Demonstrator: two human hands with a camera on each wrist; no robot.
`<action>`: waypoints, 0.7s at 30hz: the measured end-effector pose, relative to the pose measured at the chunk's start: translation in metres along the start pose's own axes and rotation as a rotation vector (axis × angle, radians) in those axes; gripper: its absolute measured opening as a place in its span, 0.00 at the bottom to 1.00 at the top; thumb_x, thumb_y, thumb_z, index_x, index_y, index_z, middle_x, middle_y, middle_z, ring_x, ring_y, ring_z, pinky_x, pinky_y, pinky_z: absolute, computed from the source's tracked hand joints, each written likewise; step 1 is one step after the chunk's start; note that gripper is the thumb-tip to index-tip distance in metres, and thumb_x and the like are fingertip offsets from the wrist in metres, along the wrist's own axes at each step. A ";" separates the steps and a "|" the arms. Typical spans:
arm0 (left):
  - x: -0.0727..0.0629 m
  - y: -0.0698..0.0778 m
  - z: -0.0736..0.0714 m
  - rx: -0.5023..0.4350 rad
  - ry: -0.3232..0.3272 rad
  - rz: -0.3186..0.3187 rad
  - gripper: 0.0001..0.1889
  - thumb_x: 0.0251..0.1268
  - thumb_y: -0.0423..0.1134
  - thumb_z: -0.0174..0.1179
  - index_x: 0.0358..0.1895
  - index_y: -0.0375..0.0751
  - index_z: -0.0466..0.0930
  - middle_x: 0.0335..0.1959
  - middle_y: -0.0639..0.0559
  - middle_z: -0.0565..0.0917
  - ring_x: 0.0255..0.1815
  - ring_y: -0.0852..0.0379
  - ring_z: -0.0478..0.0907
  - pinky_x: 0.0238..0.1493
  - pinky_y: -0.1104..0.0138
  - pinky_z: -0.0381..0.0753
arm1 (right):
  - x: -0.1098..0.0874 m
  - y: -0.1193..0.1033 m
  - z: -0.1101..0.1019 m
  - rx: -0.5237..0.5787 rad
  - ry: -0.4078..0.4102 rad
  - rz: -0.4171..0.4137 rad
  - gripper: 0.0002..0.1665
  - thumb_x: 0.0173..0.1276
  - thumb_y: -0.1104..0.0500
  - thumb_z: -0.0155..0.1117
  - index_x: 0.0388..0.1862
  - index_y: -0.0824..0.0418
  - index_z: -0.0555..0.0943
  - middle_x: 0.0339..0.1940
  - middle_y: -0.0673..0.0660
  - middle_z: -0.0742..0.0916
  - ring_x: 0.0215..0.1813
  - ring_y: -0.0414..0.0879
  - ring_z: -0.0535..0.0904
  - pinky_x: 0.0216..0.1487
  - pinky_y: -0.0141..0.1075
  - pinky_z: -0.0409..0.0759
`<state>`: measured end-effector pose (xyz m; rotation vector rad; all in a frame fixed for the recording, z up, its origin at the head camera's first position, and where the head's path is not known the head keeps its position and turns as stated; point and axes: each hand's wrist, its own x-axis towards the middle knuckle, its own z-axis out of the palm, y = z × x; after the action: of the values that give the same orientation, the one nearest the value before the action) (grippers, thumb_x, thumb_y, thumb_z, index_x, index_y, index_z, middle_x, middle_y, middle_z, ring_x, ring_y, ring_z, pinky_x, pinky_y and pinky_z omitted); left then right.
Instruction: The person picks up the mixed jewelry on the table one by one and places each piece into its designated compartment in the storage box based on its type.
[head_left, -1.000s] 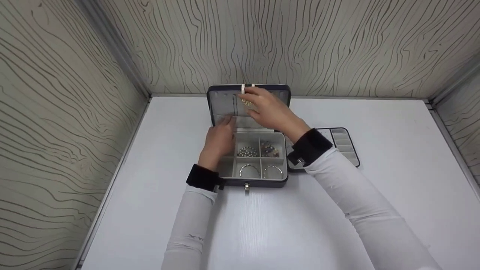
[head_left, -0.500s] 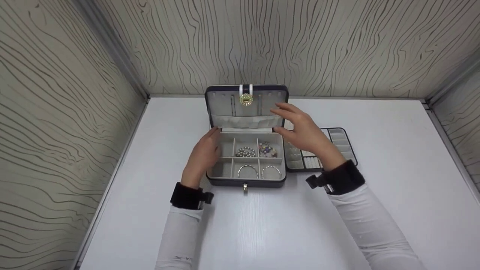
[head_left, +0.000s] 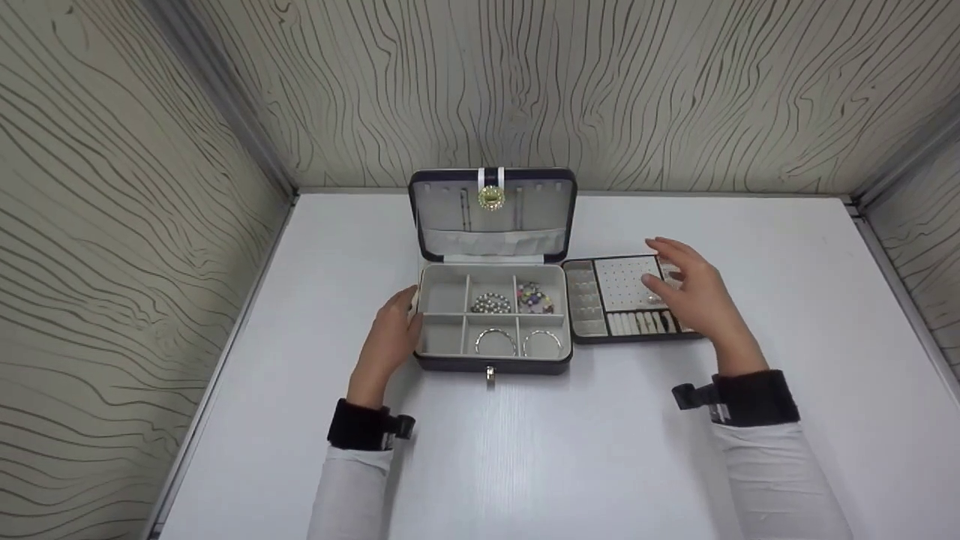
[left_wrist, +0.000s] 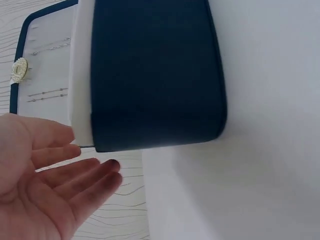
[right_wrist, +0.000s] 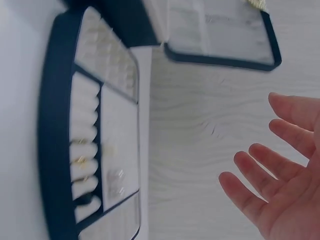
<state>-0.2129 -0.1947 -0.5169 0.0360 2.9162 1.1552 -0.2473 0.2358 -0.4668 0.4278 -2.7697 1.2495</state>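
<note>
A dark blue jewelry box (head_left: 491, 366) stands with its lid (head_left: 491, 244) raised. Its grey compartments hold a pearl bracelet (head_left: 491, 304), a multicoloured bead bracelet (head_left: 535, 301) and two silver bangles, one at front middle (head_left: 496, 331) and one at front right (head_left: 541, 333). Beside the box's left wall is my left hand (head_left: 388, 335), fingers relaxed and holding nothing; the left wrist view shows its fingertips close to the rim. My right hand (head_left: 694, 294) hovers over the right part of the jewelry tray (head_left: 586, 300), fingers spread, hiding some of its slots.
Thin necklaces, one of them on the left (head_left: 465, 210), hang inside the lid beside a round gold clasp (head_left: 491, 198). Several rings sit in the ring rolls (head_left: 637, 323) along the tray's front. A patterned wall (head_left: 600, 97) rises behind the white table (head_left: 525, 465).
My right hand has moved from the lid's clasp rightward to over the tray. My left hand has drawn back from inside the box to outside its left wall.
</note>
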 end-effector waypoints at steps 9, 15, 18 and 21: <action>-0.004 -0.010 0.006 -0.049 -0.071 -0.079 0.24 0.76 0.35 0.51 0.69 0.27 0.65 0.59 0.33 0.77 0.60 0.42 0.76 0.57 0.53 0.77 | -0.017 0.045 -0.015 -0.030 0.003 0.213 0.35 0.73 0.62 0.58 0.75 0.68 0.60 0.72 0.74 0.64 0.69 0.71 0.63 0.63 0.61 0.67; -0.002 -0.011 0.007 -0.057 -0.062 -0.102 0.22 0.76 0.36 0.50 0.68 0.29 0.67 0.59 0.35 0.79 0.58 0.46 0.78 0.53 0.55 0.79 | -0.022 0.071 -0.018 -0.084 0.017 0.321 0.34 0.74 0.61 0.55 0.74 0.71 0.59 0.69 0.78 0.66 0.65 0.74 0.66 0.59 0.63 0.69; -0.002 -0.012 0.009 -0.060 -0.049 -0.093 0.22 0.76 0.35 0.50 0.68 0.30 0.69 0.57 0.37 0.80 0.55 0.48 0.80 0.51 0.57 0.80 | -0.023 0.083 -0.018 -0.107 -0.006 0.373 0.32 0.75 0.61 0.54 0.71 0.75 0.61 0.64 0.80 0.70 0.63 0.74 0.68 0.57 0.62 0.71; -0.002 -0.013 0.011 -0.068 -0.044 -0.089 0.22 0.76 0.35 0.50 0.68 0.30 0.69 0.57 0.38 0.81 0.53 0.50 0.81 0.50 0.58 0.81 | -0.023 0.095 -0.018 -0.132 -0.059 0.423 0.31 0.75 0.58 0.53 0.68 0.77 0.62 0.59 0.81 0.72 0.59 0.73 0.72 0.55 0.61 0.73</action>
<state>-0.2115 -0.1968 -0.5339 -0.0677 2.8069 1.2226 -0.2532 0.3142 -0.5276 -0.1434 -3.0751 1.1203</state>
